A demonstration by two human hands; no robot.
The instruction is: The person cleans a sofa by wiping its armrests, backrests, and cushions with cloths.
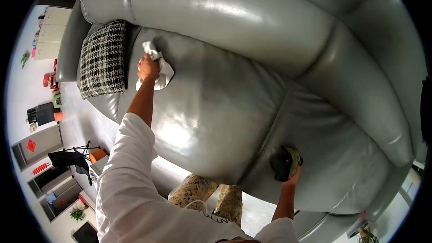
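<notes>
On the left part of the grey leather sofa (216, 90), my left hand (147, 68) is closed on a white cloth (164, 73) that lies against the seat cushion. A black-and-white checked pillow (103, 58) stands just left of that hand. My right hand (293, 178) is wrapped round the near side of a dark object with a green part (284, 164), over the right seat cushion near the seam; what the object is, I cannot make out.
The sofa's backrest (234, 13) curves along the far side. At the left, a folding black chair (74, 158), an orange container (97, 155) and a white cabinet (51, 31) are in view. A white cord (83, 5) hangs over the sofa's left back.
</notes>
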